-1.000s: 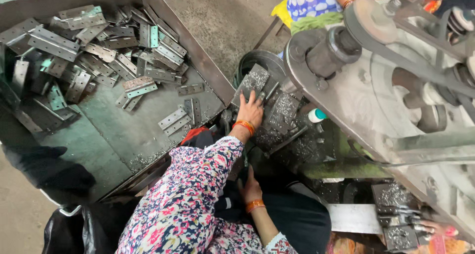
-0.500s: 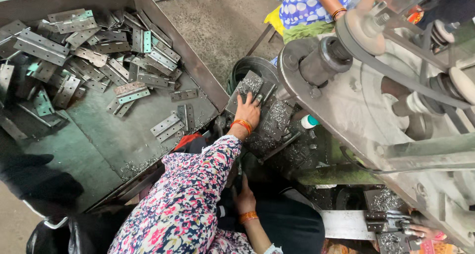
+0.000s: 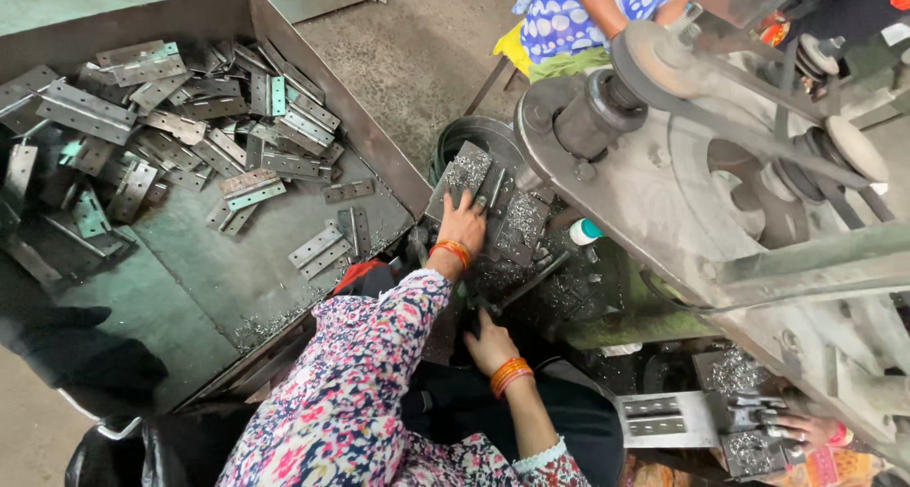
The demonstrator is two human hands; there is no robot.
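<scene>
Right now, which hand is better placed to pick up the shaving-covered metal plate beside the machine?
Probably left. The left hand lies flat on the metal plate; the right hand sits lower, in the dark gap nearer the body, apart from it.

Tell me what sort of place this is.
Most likely a small metalworking workshop. A metal bin holds a heap of punched hinge plates, a belt-driven machine stands alongside, and the left hand rests on shaving-covered plates.

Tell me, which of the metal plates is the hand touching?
The left hand rests on the shaving-covered metal plate leaning on the machine. The other plates lie untouched in the big tray.
</scene>
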